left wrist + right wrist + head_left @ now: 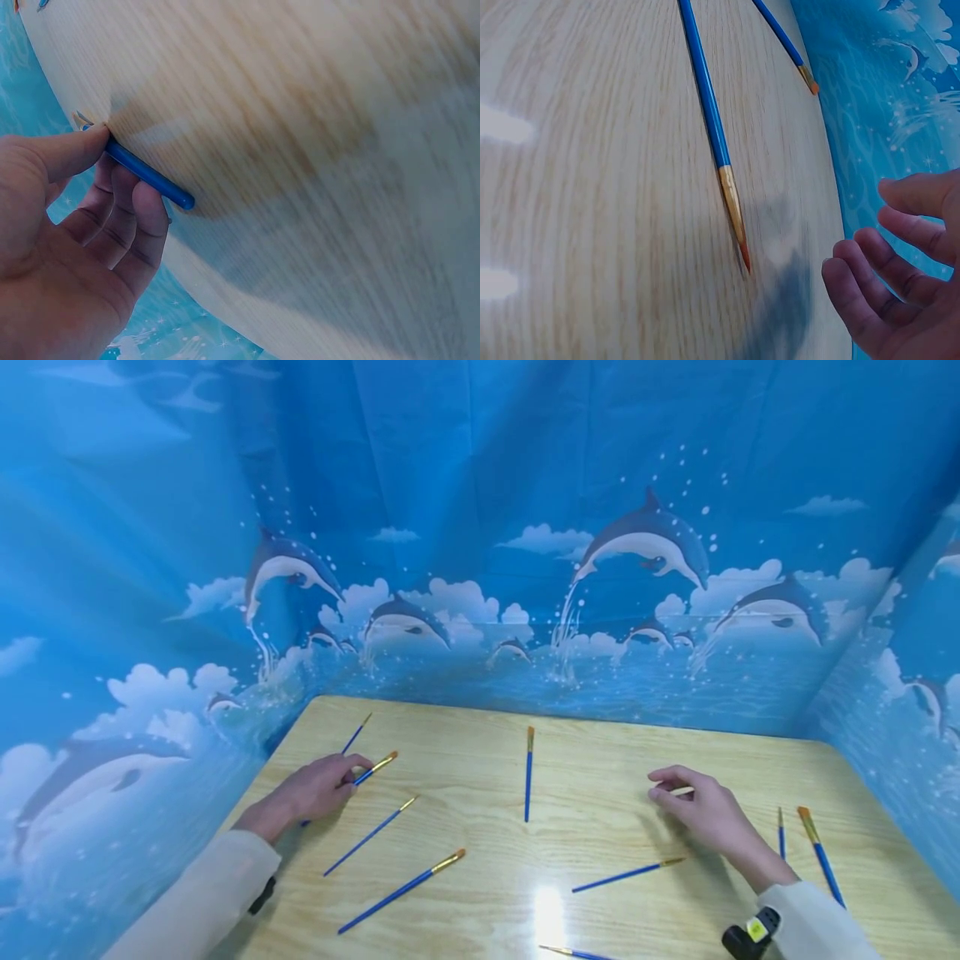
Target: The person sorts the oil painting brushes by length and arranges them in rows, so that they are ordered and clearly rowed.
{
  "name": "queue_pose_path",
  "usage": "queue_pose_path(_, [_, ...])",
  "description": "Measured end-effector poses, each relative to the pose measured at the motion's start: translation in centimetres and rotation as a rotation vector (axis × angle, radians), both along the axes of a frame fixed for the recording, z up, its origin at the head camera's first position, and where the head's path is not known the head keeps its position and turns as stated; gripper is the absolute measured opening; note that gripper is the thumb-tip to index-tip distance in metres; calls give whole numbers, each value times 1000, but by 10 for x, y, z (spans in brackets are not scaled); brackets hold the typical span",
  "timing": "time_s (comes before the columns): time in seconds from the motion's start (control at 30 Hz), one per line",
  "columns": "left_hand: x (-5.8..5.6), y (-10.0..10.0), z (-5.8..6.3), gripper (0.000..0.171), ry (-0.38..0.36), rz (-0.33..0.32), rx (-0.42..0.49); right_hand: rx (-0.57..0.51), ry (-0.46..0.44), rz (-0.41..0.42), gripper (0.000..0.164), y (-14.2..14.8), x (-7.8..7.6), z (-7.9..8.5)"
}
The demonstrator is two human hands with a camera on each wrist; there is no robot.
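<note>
At the table's left side, my left hand [322,785] pinches a paintbrush [371,768] with a blue handle, gold ferrule and flat orange bristles. Its handle [150,174] shows between thumb and fingers in the left wrist view. A thin paintbrush [356,733] lies just behind that hand, and another thin one [367,837] lies in front of it. My right hand [708,810] is held over the right half of the table with fingers loosely bent and nothing in them. Nearest to it lies a pointed paintbrush [622,877], whose gold ferrule [731,199] shows in the right wrist view.
More blue paintbrushes lie spread on the wooden table [465,743]: a flat one [528,781] upright in view at centre, a flat one [405,891] front left, one [581,954] at the bottom edge, and two at right [825,860]. A dolphin-print sheet [480,568] surrounds the table.
</note>
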State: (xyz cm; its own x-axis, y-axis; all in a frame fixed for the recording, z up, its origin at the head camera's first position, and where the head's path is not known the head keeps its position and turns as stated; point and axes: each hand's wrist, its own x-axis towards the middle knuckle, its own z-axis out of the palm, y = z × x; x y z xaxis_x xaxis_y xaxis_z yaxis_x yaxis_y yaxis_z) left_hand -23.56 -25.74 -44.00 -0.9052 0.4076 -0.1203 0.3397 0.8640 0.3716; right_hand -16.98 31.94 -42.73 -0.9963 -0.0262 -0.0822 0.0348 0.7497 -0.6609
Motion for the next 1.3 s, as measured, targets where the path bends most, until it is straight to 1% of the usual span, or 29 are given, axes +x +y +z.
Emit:
queue_pose_path(0.33, [-1, 0, -1, 37, -15, -4, 4, 40, -9, -67, 46, 30, 10, 4])
queue_pose_path(0.4, [-1, 1, -1, 37, -17, -4, 8, 48, -16, -78, 48, 38, 13, 3])
queue_pose_path(0.5, [-1, 2, -1, 37, -16, -6, 7, 63, -1, -85, 50, 53, 18, -1])
queue_pose_path(0.67, [-2, 2, 0, 37, -15, -4, -1, 53, 23, -87, 53, 74, 28, -4])
queue_pose_path(0.8, [-1, 3, 1, 37, -12, 3, -5, 54, -14, -102, 58, 90, 32, -1])
queue_pose_path(0.9, [-1, 3, 2, 36, -8, -1, -8, 49, -62, -115, 64, 104, 36, 1])
queue_pose_path(1.07, [-1, 2, 2, 37, -10, 2, -9, 13, -104, -139, 68, 127, 43, -3])
queue_pose_path(1.2, [-1, 1, 2, 37, -9, -2, -3, -15, -34, -176, 62, 139, 49, -8])
queue_pose_path(1.3, [0, -1, 2, 37, 0, -19, -1, -2, 17, -219, 57, 144, 52, -11])
